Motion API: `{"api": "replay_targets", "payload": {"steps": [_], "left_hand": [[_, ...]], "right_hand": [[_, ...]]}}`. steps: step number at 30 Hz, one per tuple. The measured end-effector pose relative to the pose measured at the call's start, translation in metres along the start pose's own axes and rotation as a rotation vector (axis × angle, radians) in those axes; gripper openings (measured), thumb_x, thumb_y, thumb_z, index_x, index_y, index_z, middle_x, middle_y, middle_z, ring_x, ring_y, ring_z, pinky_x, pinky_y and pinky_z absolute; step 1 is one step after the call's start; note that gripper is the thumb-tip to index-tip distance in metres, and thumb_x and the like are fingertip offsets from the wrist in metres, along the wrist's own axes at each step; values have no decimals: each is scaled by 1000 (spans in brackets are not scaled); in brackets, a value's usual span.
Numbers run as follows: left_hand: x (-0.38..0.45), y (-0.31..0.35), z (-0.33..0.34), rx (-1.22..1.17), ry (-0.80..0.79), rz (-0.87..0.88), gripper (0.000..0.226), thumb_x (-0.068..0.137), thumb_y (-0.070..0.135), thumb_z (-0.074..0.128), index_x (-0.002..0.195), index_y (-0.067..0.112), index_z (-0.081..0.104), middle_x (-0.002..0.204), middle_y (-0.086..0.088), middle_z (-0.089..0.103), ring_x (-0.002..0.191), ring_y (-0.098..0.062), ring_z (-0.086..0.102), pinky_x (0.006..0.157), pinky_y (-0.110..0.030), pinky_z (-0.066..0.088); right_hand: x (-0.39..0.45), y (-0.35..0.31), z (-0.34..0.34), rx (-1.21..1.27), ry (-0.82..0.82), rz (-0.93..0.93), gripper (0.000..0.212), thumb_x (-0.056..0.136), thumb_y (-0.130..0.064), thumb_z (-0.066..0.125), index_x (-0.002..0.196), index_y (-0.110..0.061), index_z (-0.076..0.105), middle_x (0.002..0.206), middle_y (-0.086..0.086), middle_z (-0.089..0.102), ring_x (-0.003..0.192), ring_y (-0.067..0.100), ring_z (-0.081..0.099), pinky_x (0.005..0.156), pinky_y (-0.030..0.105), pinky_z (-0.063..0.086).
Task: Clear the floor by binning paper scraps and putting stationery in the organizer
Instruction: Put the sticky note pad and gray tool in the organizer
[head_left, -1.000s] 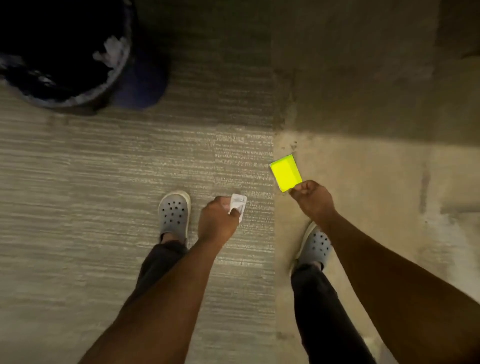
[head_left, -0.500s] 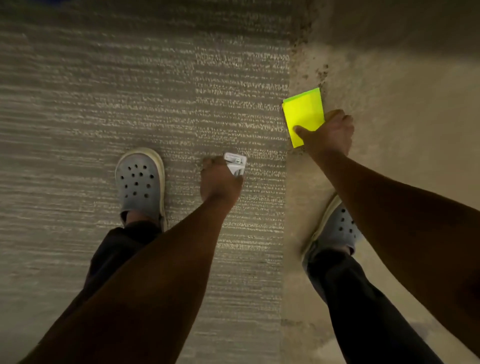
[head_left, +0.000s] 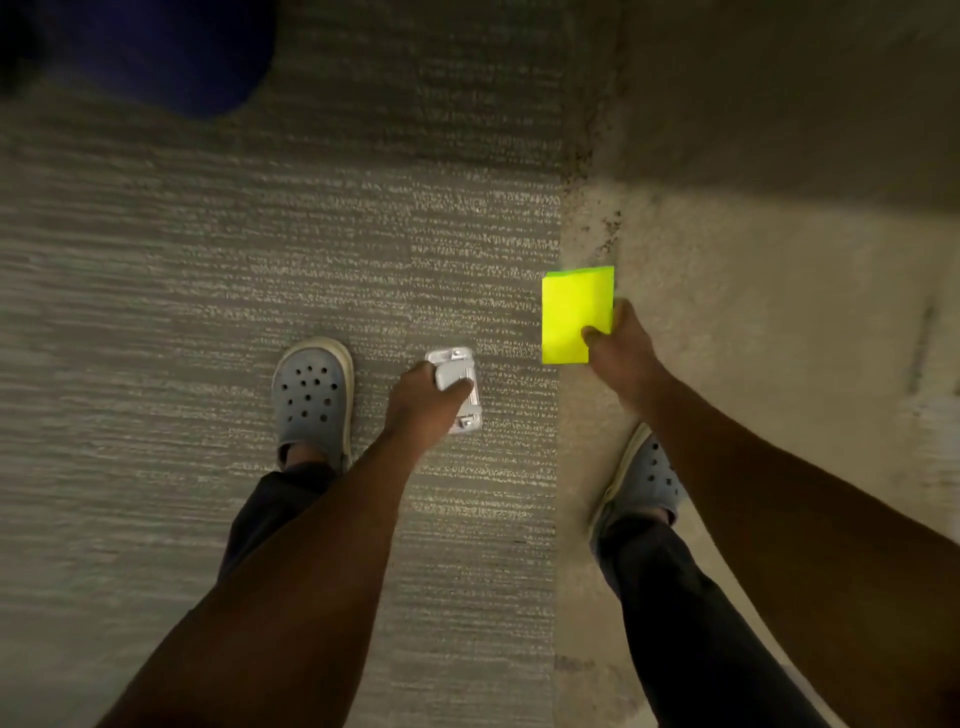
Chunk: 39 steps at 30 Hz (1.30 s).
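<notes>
The left hand (head_left: 423, 402) gripped a small white stationery item (head_left: 458, 387), fingers curled round its middle so that both ends stuck out past the knuckles; what kind of item it was could not be made out. It was held in the air above the striped grey carpet (head_left: 208, 312), just right of the left shoe (head_left: 311, 397).

The right hand (head_left: 618, 345) pinched a bright yellow sticky-note pad (head_left: 574, 314) at its lower right corner, thumb on the top face and fingers behind. The pad was held nearly flat to the camera, a thin green edge showing along its top. It hung over the seam where the carpet met a plain beige floor (head_left: 753, 338), well apart from the white item in the other hand.

Both arms reached forward and down from the bottom of the view. Below them were dark trouser legs and pale grey perforated clogs, the left shoe on the carpet, the right shoe (head_left: 644, 480) on the beige floor and partly hidden under the right forearm.

At the top left corner a dark blue rounded object (head_left: 171, 52) sat blurred and in shadow; its nature could not be told. A band of shadow lay across the far part of both floor surfaces.
</notes>
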<state>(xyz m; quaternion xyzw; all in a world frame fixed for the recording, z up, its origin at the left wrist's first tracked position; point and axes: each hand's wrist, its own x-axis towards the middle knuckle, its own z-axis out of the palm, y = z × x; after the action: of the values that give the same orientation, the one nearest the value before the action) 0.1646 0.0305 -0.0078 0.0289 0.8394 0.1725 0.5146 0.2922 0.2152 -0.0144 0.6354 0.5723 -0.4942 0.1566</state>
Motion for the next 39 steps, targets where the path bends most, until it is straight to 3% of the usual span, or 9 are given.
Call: {"api": "replay_targets", "payload": {"steps": [3,7,12,15,18,23,27,34,39], "left_hand": [[-37,24,-43,-233,-4,-3,20,82,26,75,91,26,57,94,1,71,72,-8,67,50,-18,48],[-100,73,-107,-410,70,97,41,78,20,79,87,34,42,95,-11,71,78,-25,70,66,-44,58],[-192,141,-206,-520,84,209,72,80,25,77,134,46,34,93,6,71,73,-10,73,55,-21,56],[-255,175,-275,-569,54,273,46,82,18,74,122,33,58,100,6,73,81,-8,71,65,-24,56],[-319,200,-342,-748,-70,278,28,78,14,70,105,20,70,89,-1,73,68,-12,66,54,-26,50],[-406,238,-433,-1098,-299,307,47,76,21,57,121,13,62,106,-11,69,78,-18,60,57,-27,47],[-447,262,-489,-1206,-419,393,44,78,19,50,119,14,66,120,-13,67,99,-27,59,74,-35,48],[-464,304,-556,-1300,-507,509,55,74,20,57,128,8,60,127,-14,65,115,-33,58,100,-48,45],[-452,334,-577,-1271,-508,515,48,76,20,59,123,11,61,118,-18,66,104,-35,61,88,-46,49]], "right_hand": [[-55,-27,-19,207,-72,26,26,94,-6,50,116,-19,47,115,12,58,106,35,58,88,54,52],[-132,-92,-52,300,-85,-54,27,94,-3,50,111,-24,48,109,5,61,87,18,60,73,44,57],[-239,-199,-98,299,-23,-236,22,93,-1,49,103,-21,51,91,-2,62,83,22,61,78,48,56],[-309,-260,-125,389,-32,-307,26,92,2,45,92,-22,56,84,-6,64,75,12,61,62,29,54],[-377,-311,-148,465,-82,-365,31,95,1,39,97,-18,63,81,-7,70,70,9,63,59,26,52],[-470,-386,-165,587,-183,-377,32,96,-6,34,107,-18,62,99,10,69,77,19,64,60,31,53],[-520,-440,-166,664,-225,-347,38,93,-11,37,115,-33,59,111,12,66,99,34,62,80,49,55],[-571,-510,-170,619,-194,-428,40,90,-12,38,116,-35,59,98,9,63,75,21,55,46,25,42],[-562,-552,-177,621,-170,-416,35,91,-17,37,113,-29,61,81,5,63,64,16,54,41,22,37]]}}
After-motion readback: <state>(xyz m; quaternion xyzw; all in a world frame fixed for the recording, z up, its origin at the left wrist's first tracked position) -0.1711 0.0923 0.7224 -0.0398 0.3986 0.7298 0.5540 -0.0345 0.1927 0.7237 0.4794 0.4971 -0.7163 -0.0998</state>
